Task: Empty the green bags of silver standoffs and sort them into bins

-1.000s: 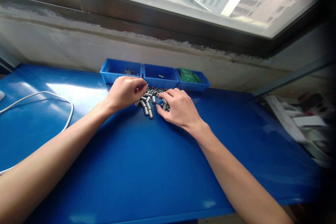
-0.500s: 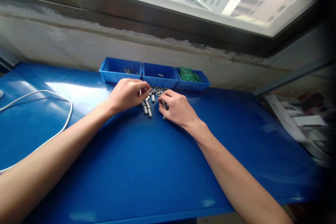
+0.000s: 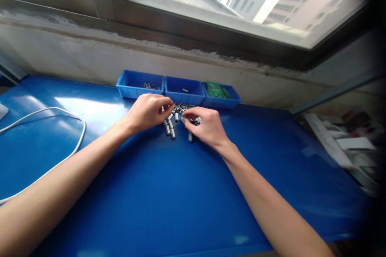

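Observation:
Small silver metal standoffs (image 3: 173, 133) lie in a loose pile on the blue table between my hands, several of them standing apart at its front. My left hand (image 3: 148, 111) is at the left side of the pile, its fingers curled and closed together. What they hold, if anything, is hidden. From the right, my right hand (image 3: 208, 125) pinches one standoff (image 3: 182, 120) between thumb and forefinger at the pile's edge. Another standoff (image 3: 190, 136) lies under this hand's thumb.
Behind the pile stand three joined blue bins: the left bin (image 3: 129, 89) has some metal parts, the middle bin (image 3: 177, 95) one piece, the right bin (image 3: 232, 102) a green bag (image 3: 214, 89). A white cable (image 3: 79, 144) curves across the left. Beyond are a wall and window.
My right hand has lifted a little and its thumb and forefinger have come together on a standoff, uncovering another below. My left hand stays nearly where it was. The view has tilted slightly.

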